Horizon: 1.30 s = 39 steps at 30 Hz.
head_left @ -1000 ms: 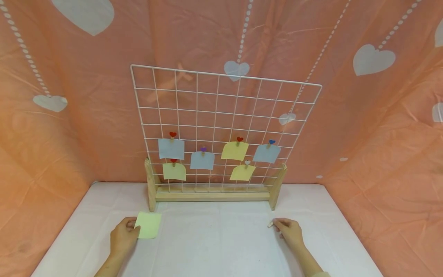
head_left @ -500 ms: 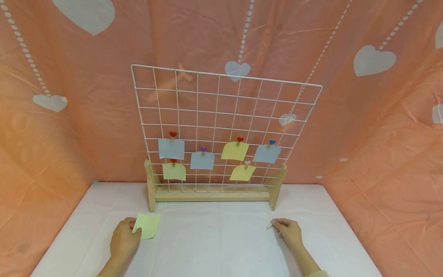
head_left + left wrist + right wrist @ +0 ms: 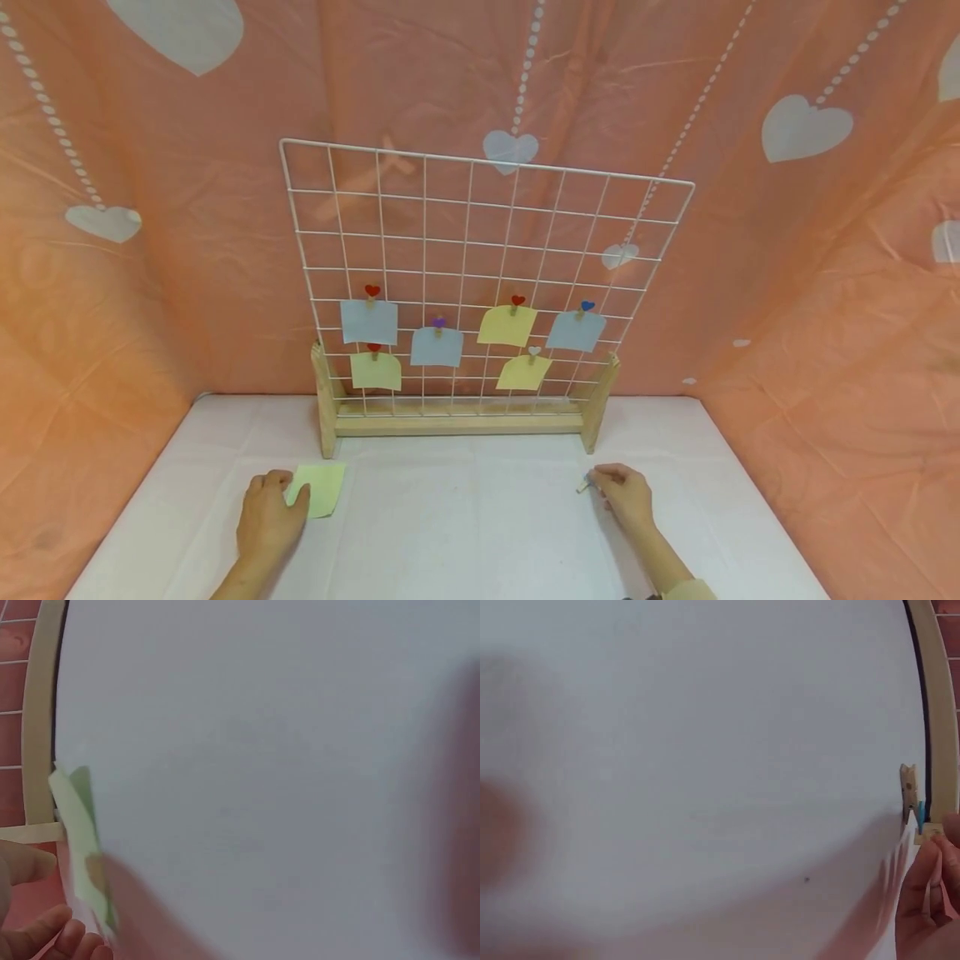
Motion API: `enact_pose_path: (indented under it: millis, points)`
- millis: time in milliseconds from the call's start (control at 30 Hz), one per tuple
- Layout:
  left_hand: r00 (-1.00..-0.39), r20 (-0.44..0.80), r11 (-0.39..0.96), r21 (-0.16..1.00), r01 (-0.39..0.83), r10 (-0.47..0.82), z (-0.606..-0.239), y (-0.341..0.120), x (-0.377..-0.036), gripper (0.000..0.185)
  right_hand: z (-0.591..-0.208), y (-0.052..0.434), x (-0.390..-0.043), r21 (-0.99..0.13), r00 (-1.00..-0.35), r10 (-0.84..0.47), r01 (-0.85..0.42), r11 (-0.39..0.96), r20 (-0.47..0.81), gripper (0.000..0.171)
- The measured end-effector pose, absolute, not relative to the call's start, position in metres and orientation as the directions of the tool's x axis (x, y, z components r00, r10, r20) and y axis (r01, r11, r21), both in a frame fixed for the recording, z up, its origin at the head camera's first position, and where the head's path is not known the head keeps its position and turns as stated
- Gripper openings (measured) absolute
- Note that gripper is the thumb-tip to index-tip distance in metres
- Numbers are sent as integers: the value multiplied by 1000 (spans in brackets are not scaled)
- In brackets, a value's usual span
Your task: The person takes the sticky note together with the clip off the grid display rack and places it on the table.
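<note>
Since earlier: yellow note (image 3: 317, 489) lower, flatter | head: left hand (image 3: 268, 517) pinches note, right hand (image 3: 624, 493) pinches clothespin (image 3: 584, 482), table's (image 3: 465, 517) near edge | left wrist: note (image 3: 79, 840) pinched | right wrist: clothespin (image 3: 910, 801) pinched | step: pickup; next likely lift to grid (image 3: 480, 275)

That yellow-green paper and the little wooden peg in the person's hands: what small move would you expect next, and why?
Probably lifting both toward the wire grid. The left hand pinches a loose yellow-green note low over the table, and the right hand pinches a small wooden clothespin. Six notes already hang from pegs on the lower rows, with bare wire above, so clipping this one up seems likely.
</note>
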<state>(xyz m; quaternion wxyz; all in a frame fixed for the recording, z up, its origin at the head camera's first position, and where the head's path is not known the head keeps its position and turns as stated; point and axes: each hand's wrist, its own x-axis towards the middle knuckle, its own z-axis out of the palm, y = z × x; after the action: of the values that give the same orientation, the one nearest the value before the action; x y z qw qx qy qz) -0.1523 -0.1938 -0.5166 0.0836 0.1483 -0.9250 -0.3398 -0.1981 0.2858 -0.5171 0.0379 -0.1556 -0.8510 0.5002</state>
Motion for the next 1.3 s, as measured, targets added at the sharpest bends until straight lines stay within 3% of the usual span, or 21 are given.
enact_pose_path:
  millis: [633,1300]
  points:
    - [-854,370,710,704,2,-365,-483,-172,-174,27,-494,246,-216,-916,-967,255,84,393,21,25]
    - [-795,496,693,708,136,-350,-457,-161,-185,19,-466,197,-230,-961,-981,168,-45,274,93,25]
